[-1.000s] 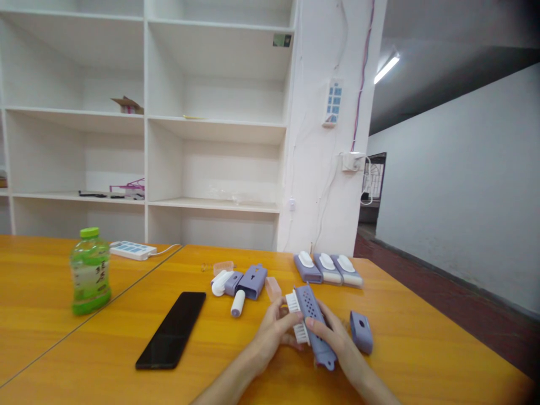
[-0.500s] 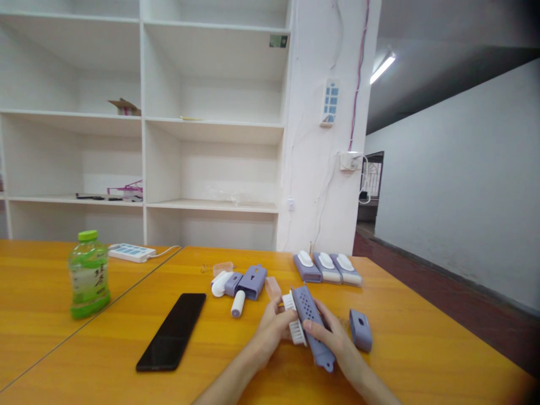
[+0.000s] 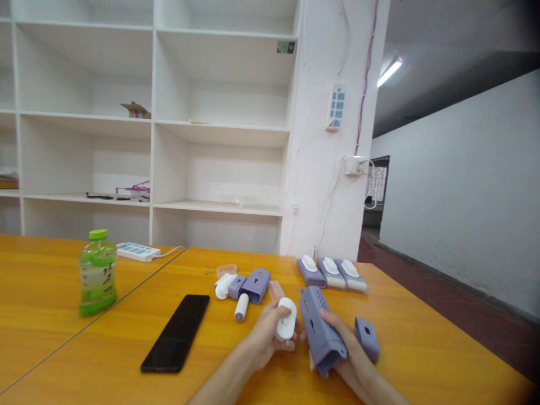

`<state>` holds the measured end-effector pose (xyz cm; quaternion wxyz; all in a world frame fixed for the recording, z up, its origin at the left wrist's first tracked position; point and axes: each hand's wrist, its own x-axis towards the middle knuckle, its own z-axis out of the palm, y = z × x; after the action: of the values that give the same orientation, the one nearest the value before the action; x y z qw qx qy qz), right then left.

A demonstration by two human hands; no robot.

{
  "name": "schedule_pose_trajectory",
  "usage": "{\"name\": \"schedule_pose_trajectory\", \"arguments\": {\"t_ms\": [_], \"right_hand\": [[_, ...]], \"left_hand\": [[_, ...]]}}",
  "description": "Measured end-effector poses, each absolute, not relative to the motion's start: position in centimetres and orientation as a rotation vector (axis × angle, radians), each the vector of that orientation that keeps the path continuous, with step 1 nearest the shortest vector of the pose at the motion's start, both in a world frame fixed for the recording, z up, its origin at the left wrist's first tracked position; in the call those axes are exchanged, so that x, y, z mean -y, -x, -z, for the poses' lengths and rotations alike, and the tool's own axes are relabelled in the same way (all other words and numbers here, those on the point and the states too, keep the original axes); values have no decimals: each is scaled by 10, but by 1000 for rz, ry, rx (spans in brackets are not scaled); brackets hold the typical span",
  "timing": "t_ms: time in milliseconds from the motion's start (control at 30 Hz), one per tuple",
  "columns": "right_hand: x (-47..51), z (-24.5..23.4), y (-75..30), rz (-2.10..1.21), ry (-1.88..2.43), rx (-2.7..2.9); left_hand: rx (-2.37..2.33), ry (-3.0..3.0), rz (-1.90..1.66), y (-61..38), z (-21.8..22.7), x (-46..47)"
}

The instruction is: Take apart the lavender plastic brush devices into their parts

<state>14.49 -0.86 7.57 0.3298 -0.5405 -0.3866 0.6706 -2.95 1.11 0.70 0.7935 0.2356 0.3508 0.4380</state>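
Note:
In my left hand [image 3: 266,332] is a small white scrub brush [image 3: 287,320], its smooth oval back facing up and its bristles hidden. My right hand [image 3: 340,343] grips a purple plastic case [image 3: 320,326] with rows of holes and an open near end. Brush and case are apart, side by side above the table. Just right of the case, a short purple cap [image 3: 367,338] with a slot lies on the wood. Beyond my left hand lie a clear pinkish plastic piece [image 3: 276,291], another purple case [image 3: 256,285] and a white roller [image 3: 241,307].
A black phone-like slab [image 3: 176,333] lies on the orange table, with a green bottle [image 3: 98,275] and a power strip [image 3: 138,251] further left. Several purple-and-white sets, one being this one [image 3: 333,273], stand at the back right. White shelves [image 3: 228,211] rise behind.
The brush has turned from bristles showing to its smooth back showing, and has separated from the case. The case has rolled, now showing its slotted side and open end.

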Motion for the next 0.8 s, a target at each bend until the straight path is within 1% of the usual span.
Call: {"name": "schedule_pose_trajectory", "arguments": {"t_ms": [133,200,267,400,567,633,700,733,800], "right_hand": [[14,-80,-139,-1974,1383,839],[14,-76,-138,-2031,1434,843],[12,-67,-139,-1995,1527,880],[8,-45,-144,-1650,1697,1141],[11,-28,-134,-1377,1723,1468],[12,-32,-130,-1276,1722,1558],[9,-41,-133,-1111,1690,1729],[7,-48,-137,-978,1657,1840],[1,-59,-152,-607,1634,1963]], "left_hand": [[-1174,-1118,-1018,57,-11,-10],[-1356,-1353,-960,67,-11,-9],[-1540,-1503,-848,70,-10,-9],[-1823,-1647,-657,64,-7,-7],[-1949,-1745,-657,55,-22,0],[-1891,-1818,-745,51,-31,4],[-1702,-1926,-858,44,-38,9],[-1577,-1974,-889,39,-38,12],[-1367,-2037,-859,27,-34,16]]}}
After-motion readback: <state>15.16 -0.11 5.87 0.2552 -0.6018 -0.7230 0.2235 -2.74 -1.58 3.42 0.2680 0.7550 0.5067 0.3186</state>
